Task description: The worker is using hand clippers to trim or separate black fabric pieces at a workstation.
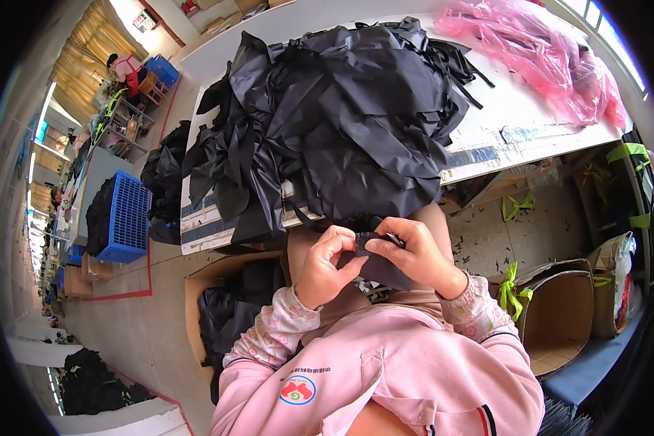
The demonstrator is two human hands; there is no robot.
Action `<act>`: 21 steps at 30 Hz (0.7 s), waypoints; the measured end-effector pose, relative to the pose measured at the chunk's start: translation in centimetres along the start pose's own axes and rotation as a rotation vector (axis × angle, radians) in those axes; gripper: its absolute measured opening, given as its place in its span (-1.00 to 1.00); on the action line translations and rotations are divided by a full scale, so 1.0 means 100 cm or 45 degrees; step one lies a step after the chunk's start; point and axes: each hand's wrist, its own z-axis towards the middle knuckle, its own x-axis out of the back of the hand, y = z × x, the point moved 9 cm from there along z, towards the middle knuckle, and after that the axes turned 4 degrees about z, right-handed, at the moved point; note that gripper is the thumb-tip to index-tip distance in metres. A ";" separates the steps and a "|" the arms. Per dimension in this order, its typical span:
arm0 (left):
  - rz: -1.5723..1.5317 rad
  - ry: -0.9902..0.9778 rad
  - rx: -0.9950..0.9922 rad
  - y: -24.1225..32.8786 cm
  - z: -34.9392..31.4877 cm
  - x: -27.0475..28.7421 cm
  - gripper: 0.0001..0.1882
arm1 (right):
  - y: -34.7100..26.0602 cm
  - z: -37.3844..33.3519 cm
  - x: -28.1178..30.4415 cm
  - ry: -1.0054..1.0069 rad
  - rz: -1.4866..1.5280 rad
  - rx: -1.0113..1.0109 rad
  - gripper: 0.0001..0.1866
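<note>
A small piece of black fabric [385,273] is held over my lap, just off the front edge of the table. My left hand [325,267] pinches its edge between thumb and fingers. My right hand [420,256] grips the other side of the piece, thumb on top. A small dark, slim tool [395,239], perhaps thread snips, pokes out between my right fingers; its kind is mostly hidden. Right in front of my hands, a large heap of black fabric pieces [363,109] covers much of the white table [479,161] and droops over its front edge.
Pink plastic sheeting [552,65] lies on the table's right end. A cardboard box of black fabric [196,305] stands at my left, an open carton [559,320] at my right. Further left is a blue crate [126,218]. Dark scraps litter the floor under the table.
</note>
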 end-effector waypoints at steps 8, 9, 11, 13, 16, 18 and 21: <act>-0.550 -0.030 0.042 0.008 0.000 -0.005 -0.86 | 0.015 0.004 -0.005 -0.164 0.490 -0.137 -0.88; -0.615 0.000 0.011 0.011 0.000 -0.004 -0.85 | 0.016 0.004 -0.007 -0.182 0.602 -0.165 -0.86; -0.610 -0.032 -0.014 0.010 -0.001 -0.007 -0.85 | 0.020 0.004 -0.016 -0.225 0.681 -0.163 -0.86; -0.604 -0.063 -0.037 0.010 0.000 -0.009 -0.85 | 0.023 0.004 -0.021 -0.253 0.758 -0.171 -0.82; -0.525 0.001 -0.170 0.015 0.000 -0.002 -0.85 | 0.012 0.004 0.012 0.166 -0.016 -0.005 -0.77; -0.382 0.178 -0.130 0.008 -0.004 0.012 -0.85 | -0.003 -0.002 0.025 0.318 -0.300 0.175 -0.71; -0.248 0.285 -0.177 0.008 -0.007 0.018 -0.83 | -0.006 -0.010 0.026 0.306 -0.283 0.212 -0.67</act>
